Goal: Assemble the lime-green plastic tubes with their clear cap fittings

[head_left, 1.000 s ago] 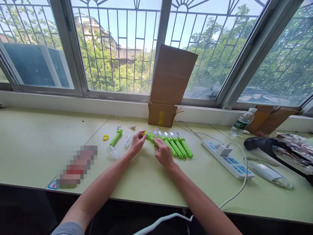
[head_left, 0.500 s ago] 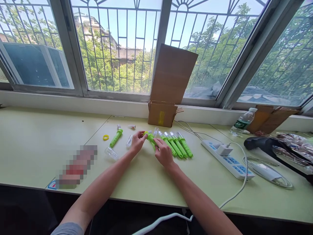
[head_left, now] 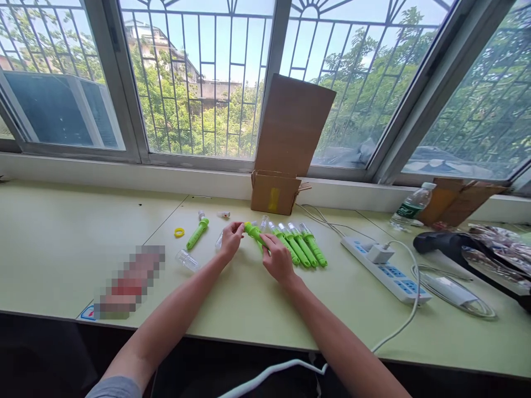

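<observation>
My right hand (head_left: pixel 277 258) grips a green tube-shaped toy (head_left: pixel 254 231) by its body. My left hand (head_left: pixel 230 240) pinches the near end of the same toy with its fingertips. Just to the right lies a row of several finished green toys with clear caps (head_left: pixel 302 245), side by side on the pale green table (head_left: pixel 62 243). Left of my hands lie one more green toy (head_left: pixel 197 232), a yellow ring (head_left: pixel 179 232), a clear cap (head_left: pixel 186 259) and a small white part (head_left: pixel 224 214).
An open cardboard box (head_left: pixel 275 191) stands against the window sill behind the toys. At the right lie a white power strip (head_left: pixel 385 270) with cables, a water bottle (head_left: pixel 411 205), a black object (head_left: pixel 452 243) and more cardboard. A blurred patch (head_left: pixel 128 283) covers something at the near left.
My left fingertips have shifted slightly along the toy's end, and the yellow bit seen there earlier no longer shows. The clear cap on the left has rolled a little further left.
</observation>
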Tool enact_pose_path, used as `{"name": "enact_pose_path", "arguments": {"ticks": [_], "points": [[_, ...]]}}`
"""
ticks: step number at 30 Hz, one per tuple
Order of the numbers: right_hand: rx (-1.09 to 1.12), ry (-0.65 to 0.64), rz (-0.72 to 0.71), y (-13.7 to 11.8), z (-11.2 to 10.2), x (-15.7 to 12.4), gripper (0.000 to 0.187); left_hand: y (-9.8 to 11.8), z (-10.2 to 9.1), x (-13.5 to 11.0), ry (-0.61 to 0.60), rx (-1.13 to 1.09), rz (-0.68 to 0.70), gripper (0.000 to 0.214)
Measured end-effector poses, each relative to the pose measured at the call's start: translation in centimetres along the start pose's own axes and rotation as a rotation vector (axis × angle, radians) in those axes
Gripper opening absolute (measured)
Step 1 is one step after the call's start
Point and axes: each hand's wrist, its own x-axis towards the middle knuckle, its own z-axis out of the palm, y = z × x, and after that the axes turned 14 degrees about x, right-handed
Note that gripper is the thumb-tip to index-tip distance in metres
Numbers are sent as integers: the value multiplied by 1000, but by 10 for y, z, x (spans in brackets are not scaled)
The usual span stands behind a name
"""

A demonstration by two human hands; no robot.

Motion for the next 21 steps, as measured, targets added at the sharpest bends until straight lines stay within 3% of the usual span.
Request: {"name": "enact_pose_path", "arguments": {"ticks": [10,21], "points": [[32,-22,-21,-1,-1,0,47,-3,-2,6,32,-94,-63,29],[6,-13,-4,0,-1,0,48,-3,-1,3,13,-15,-18,23]]}}
